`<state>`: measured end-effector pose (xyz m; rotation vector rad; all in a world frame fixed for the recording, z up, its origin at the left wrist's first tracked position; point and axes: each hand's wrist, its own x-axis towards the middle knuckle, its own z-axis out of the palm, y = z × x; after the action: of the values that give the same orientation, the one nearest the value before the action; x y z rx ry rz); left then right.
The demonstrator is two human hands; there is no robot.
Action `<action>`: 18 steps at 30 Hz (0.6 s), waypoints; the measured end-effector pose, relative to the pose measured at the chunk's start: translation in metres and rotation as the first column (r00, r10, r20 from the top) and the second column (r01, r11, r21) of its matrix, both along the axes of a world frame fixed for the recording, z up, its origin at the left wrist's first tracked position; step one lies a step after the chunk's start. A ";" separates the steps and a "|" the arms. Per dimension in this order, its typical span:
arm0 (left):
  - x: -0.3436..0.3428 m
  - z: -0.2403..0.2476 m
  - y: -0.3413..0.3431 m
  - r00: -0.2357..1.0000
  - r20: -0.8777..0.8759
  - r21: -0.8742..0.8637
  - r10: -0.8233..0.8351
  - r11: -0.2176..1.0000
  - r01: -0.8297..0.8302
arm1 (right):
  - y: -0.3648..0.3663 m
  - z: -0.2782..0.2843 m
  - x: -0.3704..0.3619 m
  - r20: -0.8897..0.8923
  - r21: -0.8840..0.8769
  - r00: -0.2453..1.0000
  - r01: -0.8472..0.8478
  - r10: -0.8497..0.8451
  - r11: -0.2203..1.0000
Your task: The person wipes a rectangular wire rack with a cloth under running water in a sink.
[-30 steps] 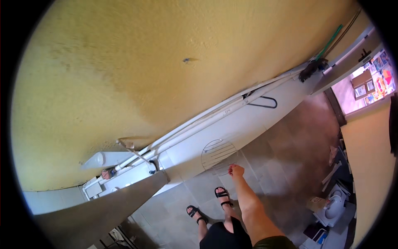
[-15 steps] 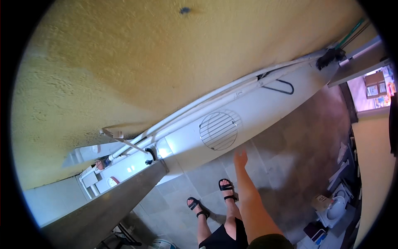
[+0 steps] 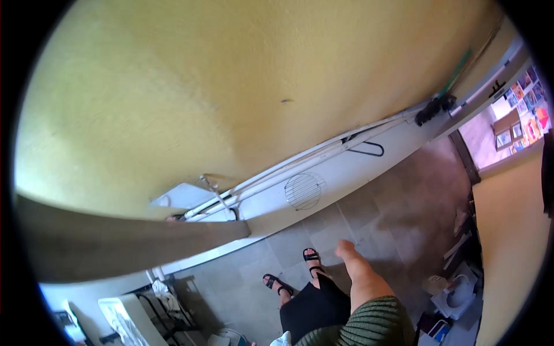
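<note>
My right hand [image 3: 345, 249] hangs over the grey tiled floor, beyond my sandalled feet, at the end of a bent forearm below a green ribbed sleeve. It appears rounded, its fingers hidden by the angle, and nothing can be made out in it. A round wire rack [image 3: 303, 199] lies on the white ledge [image 3: 343, 181] ahead, apart from the hand. At the lower edge, a pale blue cloth-like thing [image 3: 281, 340] shows beside my dark clothing. A sliver of skin near it may belong to my left hand; its fingers are hidden.
White pipes [image 3: 277, 177] run along the yellow wall [image 3: 173, 92] above the ledge. A black loop [image 3: 369, 151] and a dark brush [image 3: 430, 112] are farther right. A grey panel [image 3: 115, 242] juts in from the left. A white basin [image 3: 460, 297] stands among clutter at right.
My right hand has drawn back from near the ledge toward my body. The view has shifted, showing more of the left side. The pale blue thing has appeared at the lower edge.
</note>
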<state>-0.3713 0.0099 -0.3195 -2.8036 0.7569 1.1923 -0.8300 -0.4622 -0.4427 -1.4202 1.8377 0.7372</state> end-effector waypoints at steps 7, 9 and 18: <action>-0.025 0.099 -0.037 0.914 0.091 -0.230 0.396 0.901 -0.367 | -0.042 0.051 0.113 0.146 -0.250 0.847 -0.468 0.511 0.847; -0.002 0.041 -0.017 0.928 0.120 -0.272 0.352 0.911 -0.311 | -0.039 0.068 0.143 0.200 -0.250 0.708 -0.632 0.678 0.734; 0.024 0.078 0.018 0.565 -0.226 -0.493 0.793 0.407 -0.769 | 0.069 0.140 0.385 0.680 -0.291 0.384 -0.640 0.625 0.711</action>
<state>-0.3470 0.0276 -0.2418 -3.8519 -0.4728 1.0256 -0.4453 -0.3931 -0.3028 -2.0469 0.5837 0.3747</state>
